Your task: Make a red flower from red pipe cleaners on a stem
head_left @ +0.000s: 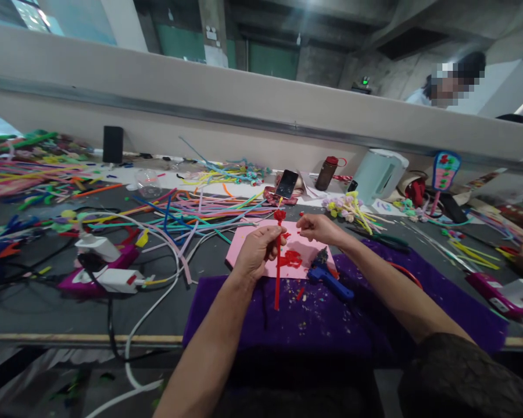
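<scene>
My left hand (257,251) is closed around a red pipe-cleaner stem (278,278) held upright, with a small red curled flower head (279,215) at its top. My right hand (317,227) pinches a small red piece just right of the flower head. Both hands hover over a pink sheet (244,247) that lies on a purple felt mat (314,322). More red pipe-cleaner bits (292,259) lie on the pink sheet. A blue glue gun (326,276) rests on the mat just below my right hand.
Loose coloured pipe cleaners (192,212) spread over the grey table. White chargers and cables (108,267) sit at the left. A phone (286,183), brown bottle (326,173), pale kettle (377,174) and black speaker (113,144) line the back wall. Another person sits beyond the partition.
</scene>
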Motion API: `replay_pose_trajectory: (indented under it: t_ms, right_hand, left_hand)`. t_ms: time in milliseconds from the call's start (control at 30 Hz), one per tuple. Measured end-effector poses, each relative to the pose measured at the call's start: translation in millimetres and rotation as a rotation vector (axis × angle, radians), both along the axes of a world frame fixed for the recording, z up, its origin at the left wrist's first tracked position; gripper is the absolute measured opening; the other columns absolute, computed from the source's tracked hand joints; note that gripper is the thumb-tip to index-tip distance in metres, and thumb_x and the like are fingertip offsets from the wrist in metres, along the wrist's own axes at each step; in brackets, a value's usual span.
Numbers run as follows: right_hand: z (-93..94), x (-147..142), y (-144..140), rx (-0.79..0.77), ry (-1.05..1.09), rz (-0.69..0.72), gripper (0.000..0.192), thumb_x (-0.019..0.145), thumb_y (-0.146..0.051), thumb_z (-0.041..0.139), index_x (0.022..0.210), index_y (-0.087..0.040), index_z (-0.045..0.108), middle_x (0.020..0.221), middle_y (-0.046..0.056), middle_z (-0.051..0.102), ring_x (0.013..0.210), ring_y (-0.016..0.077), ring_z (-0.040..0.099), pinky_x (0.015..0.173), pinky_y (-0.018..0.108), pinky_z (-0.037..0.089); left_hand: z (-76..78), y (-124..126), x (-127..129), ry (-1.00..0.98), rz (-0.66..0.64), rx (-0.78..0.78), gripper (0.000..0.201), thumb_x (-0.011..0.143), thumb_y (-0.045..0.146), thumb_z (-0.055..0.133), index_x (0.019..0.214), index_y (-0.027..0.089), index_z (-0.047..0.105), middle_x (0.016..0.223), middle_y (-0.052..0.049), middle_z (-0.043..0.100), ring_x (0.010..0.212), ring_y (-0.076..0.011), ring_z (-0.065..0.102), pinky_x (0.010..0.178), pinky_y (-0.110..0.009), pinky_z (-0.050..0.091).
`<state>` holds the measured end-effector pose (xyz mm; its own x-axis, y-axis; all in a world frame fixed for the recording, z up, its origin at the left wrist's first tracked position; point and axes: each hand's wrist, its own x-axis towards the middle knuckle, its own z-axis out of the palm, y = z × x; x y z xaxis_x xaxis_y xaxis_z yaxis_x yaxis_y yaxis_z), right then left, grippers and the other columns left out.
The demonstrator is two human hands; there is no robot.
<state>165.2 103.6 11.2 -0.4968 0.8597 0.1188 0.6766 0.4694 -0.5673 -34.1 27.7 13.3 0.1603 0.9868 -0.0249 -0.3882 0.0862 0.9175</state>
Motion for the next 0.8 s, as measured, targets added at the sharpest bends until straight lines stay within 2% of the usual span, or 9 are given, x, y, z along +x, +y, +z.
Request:
replay_pose_trajectory:
  t_ms: [200,400,500,633,800]
  right_hand:
    - [7.5,-2,-19,-0.136,0.265,0.039,0.017,0.075,-0.026,0.052,0.085,-0.013,0.057,0.061,0.000,0.058,0.052,0.0110,0.059,0.041,0.017,0.041]
    - [23.6,-6,-37,-0.277,0.682,-0.052,0.016,0.064,-0.026,0.065,0.073,-0.014,0.061,0.056,-0.003,0.058,0.042,0.0047,0.048,0.036,0.015,0.029]
    - [25.7,-8,-42,-0.416,0.840,-0.044,0.019,0.062,-0.027,0.067,0.073,-0.014,0.059,0.060,-0.001,0.062,0.041,0.0052,0.049,0.035,0.015,0.027]
    - [21.5,-17,-49,-0.561,0.907,-0.003,0.021,0.061,-0.027,0.068,0.073,-0.015,0.056,0.063,0.000,0.064,0.044,0.0075,0.055,0.035,0.015,0.029]
    - [16.4,-27,-56,-0.538,0.925,-0.008,0.022,0.063,-0.031,0.067,0.069,-0.015,0.054,0.057,-0.002,0.060,0.040,0.0057,0.050,0.034,0.015,0.027]
  left_hand:
    - [-0.7,0,1,0.038,-0.004,-0.016,0.026,0.066,0.036,0.063,0.078,0.013,0.063,0.055,0.002,0.058,0.033,-0.0015,0.038,0.031,-0.015,0.021]
    - [-6.3,1,5,0.018,-0.090,-0.052,0.026,0.067,0.035,0.063,0.081,0.013,0.063,0.057,0.002,0.058,0.035,-0.0013,0.041,0.031,-0.014,0.024]
    - [-8.3,1,7,0.005,-0.103,-0.060,0.026,0.067,0.034,0.064,0.082,0.013,0.063,0.058,0.002,0.059,0.035,-0.0012,0.041,0.032,-0.014,0.025]
    - [-8.9,0,10,0.023,-0.127,-0.057,0.027,0.066,0.035,0.065,0.080,0.012,0.061,0.057,0.002,0.058,0.036,-0.0016,0.041,0.032,-0.014,0.025]
    - [-9.3,-1,12,0.053,-0.141,-0.041,0.028,0.064,0.038,0.067,0.071,0.012,0.059,0.058,0.001,0.057,0.035,-0.0006,0.040,0.032,-0.013,0.024]
